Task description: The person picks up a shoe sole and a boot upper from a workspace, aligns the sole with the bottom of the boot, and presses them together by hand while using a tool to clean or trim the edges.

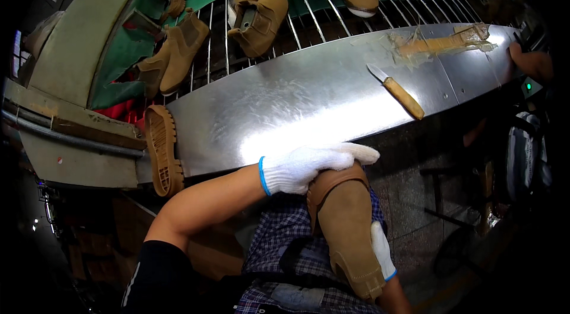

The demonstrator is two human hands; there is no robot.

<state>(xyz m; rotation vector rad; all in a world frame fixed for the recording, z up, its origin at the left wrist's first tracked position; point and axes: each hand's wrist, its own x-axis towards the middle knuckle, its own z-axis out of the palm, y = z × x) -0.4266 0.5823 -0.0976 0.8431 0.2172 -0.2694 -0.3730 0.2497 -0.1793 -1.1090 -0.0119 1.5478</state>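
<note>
A tan suede ankle boot (350, 225) is held over my lap, its heel end toward me. A brown sole (334, 186) lies around its far end; how much of it is attached I cannot tell. My left hand (323, 162), in a white knit glove with a blue cuff, grips the sole at that far end, thumb and fingers over its edge. My right hand (383, 249), gloved the same, holds the boot's right side; most of its fingers are hidden behind the boot. A knife (404, 97) with a wooden handle rests on the metal bench beyond my hands.
The metal bench (237, 118) runs across in front. A loose tan sole (161, 148) stands at its left end. Several boots (261, 20) sit on the roller rack behind. Brown tape (442, 44) covers part of the bench. Another person's arm (530, 62) shows at far right.
</note>
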